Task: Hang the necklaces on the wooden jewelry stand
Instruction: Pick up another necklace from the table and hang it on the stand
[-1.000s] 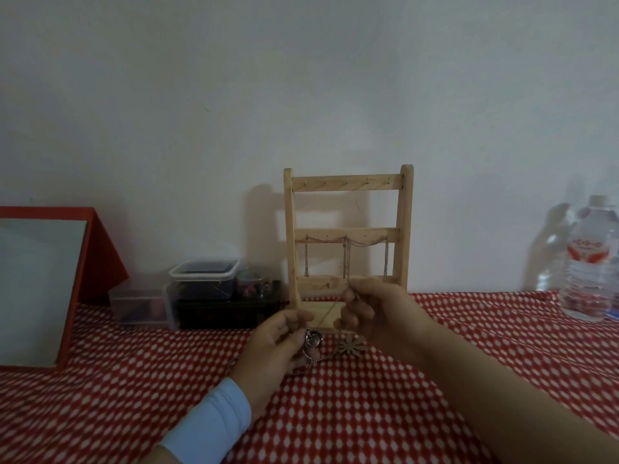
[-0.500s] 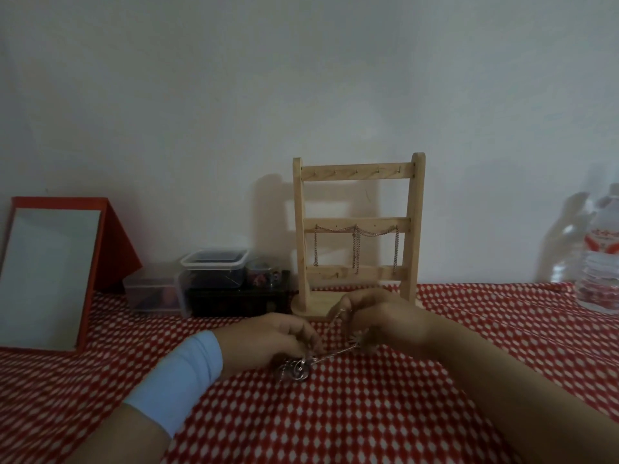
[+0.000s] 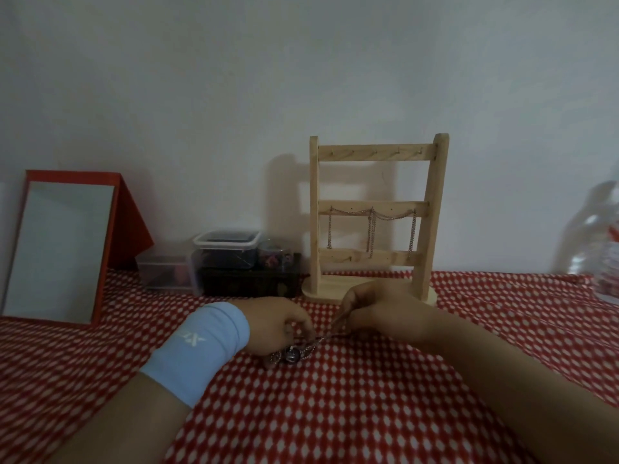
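Pinched in two places, low over the red-and-white checked tablecloth (image 3: 335, 413): a thin metal necklace (image 3: 323, 339), taken near its dark, rounded pendant (image 3: 292, 354) by the curled fingers of the left hand (image 3: 278, 324) and further along the chain by the closed fingertips of the right hand (image 3: 378, 306). Stretched almost taut between the two, with the pendant end on or just above the cloth; impossible to tell which. Positioned just in front of the wooden jewelry stand (image 3: 432, 209), upright near the wall, with other chains (image 3: 371, 226) draped from pegs on its middle rail and the top rail's pegs bare.

Likely to handle as very light, limp and slippery: no stiffness at all, prone to sagging, swinging, knotting on itself and snagging on neighbouring chains. Heaviest at the pendant, so apt to slide toward that end if loosely held. Best taken by the chain itself, at two points held apart to open a loop, then lowered over a free peg. Fine links judged fragile under a hard tug. Clasp too small to make out.

Off to the left, a red-framed mirror (image 3: 60, 249) and stacked plastic containers (image 3: 227, 242); at the right edge, a clear water bottle (image 3: 603, 262). On the left wrist, a pale blue wristband (image 3: 201, 346).
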A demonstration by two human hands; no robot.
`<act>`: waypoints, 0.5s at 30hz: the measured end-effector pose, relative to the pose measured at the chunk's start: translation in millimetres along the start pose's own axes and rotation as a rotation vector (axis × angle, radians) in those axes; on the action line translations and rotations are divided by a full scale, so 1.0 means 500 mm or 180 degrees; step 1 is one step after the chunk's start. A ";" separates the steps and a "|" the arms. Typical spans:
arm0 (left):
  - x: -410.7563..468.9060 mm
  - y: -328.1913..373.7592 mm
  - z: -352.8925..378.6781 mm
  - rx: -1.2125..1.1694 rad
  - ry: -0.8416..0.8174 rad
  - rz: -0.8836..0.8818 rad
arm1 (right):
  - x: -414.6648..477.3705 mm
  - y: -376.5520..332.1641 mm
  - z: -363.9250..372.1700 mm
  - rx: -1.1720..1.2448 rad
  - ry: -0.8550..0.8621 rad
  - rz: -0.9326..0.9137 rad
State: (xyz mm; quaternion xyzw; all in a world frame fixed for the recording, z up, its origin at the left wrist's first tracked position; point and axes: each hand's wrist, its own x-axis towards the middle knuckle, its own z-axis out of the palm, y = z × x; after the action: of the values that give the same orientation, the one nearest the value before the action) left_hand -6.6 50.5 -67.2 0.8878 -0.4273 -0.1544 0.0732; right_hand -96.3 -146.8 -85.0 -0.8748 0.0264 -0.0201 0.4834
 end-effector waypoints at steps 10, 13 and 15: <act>0.013 0.020 0.016 -0.0116 0.0165 -0.0095 | -0.009 -0.024 -0.007 0.0927 -0.0139 -0.0061; 0.015 0.023 0.030 -0.0155 0.0265 -0.0008 | -0.010 -0.028 -0.012 0.0786 -0.0131 -0.0041; 0.019 0.017 0.040 -0.0030 0.0352 0.0124 | -0.008 -0.028 -0.015 0.0519 -0.0049 0.0024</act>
State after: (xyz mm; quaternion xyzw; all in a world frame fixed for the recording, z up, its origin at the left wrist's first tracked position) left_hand -14.0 38.1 -86.0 0.8862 -0.4390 -0.1057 0.1039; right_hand -100.4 -145.5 -69.0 -0.8325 0.0242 -0.0137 0.5533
